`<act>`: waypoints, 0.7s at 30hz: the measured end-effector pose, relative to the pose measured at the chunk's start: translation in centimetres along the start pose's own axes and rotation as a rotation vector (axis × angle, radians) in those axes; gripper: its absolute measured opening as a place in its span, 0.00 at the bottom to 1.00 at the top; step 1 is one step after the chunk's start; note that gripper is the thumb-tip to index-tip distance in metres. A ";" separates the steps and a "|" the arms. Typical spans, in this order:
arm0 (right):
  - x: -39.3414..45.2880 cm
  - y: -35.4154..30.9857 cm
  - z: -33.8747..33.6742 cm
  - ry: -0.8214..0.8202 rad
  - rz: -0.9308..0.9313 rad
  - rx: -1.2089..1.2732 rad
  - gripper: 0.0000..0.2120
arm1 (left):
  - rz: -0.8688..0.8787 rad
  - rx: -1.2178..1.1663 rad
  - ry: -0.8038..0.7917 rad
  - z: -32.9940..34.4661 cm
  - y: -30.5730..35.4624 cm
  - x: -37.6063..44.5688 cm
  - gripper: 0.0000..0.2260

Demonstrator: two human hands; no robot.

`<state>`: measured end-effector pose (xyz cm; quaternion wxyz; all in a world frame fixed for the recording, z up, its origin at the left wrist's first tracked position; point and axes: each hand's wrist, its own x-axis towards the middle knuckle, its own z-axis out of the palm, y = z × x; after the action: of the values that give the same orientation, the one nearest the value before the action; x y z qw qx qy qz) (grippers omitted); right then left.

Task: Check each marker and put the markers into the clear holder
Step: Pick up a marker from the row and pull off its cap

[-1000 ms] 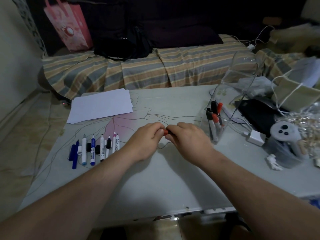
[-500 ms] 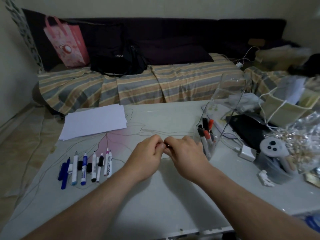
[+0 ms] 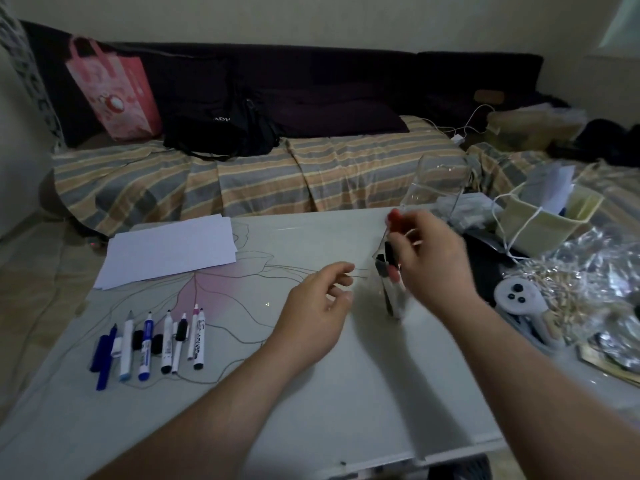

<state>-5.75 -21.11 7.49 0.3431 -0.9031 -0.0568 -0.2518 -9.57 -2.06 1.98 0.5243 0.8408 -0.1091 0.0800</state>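
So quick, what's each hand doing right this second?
Left hand: open, fingers loosely curled, holding nothing, above the table.
Right hand: pinching a red-capped marker at the clear holder.

The room is dim, with a flat, greyish cast and muted colours throughout. Light seems soft and comes from above; a paler patch shows at the upper right corner, well beyond the right hand. That hand is smeared by motion blur, its fingers indistinct, and the red-capped marker it pinches is blurred too. The left hand is sharper, with slight softness at the fingertips. Faint, diffuse shadows lie on the tabletop just beneath both hands. Small glints show on the crinkled foil right of the right hand. Wide-angle distortion bends the edges; the forearms swell toward the bottom.
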 end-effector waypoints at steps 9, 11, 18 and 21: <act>-1.3 4.2 0.3 -0.168 0.003 -0.299 0.14 | 0.033 0.228 -0.167 2.6 -1.4 0.1 0.18; -1.7 4.3 0.5 -0.254 0.024 -0.358 0.14 | 0.050 0.249 -0.190 3.1 -1.7 0.2 0.17; -1.4 3.5 0.4 -0.370 0.095 -0.437 0.26 | 0.072 0.335 -0.247 3.2 -3.4 0.7 0.15; -1.1 3.5 0.4 -0.323 0.094 -0.433 0.29 | 0.053 0.361 -0.251 2.4 -3.9 0.9 0.14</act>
<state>-5.62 -23.48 4.58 0.1399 -0.9856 -0.0138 -0.0944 -7.60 -2.61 -2.17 0.3454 0.9211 -0.1794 0.0068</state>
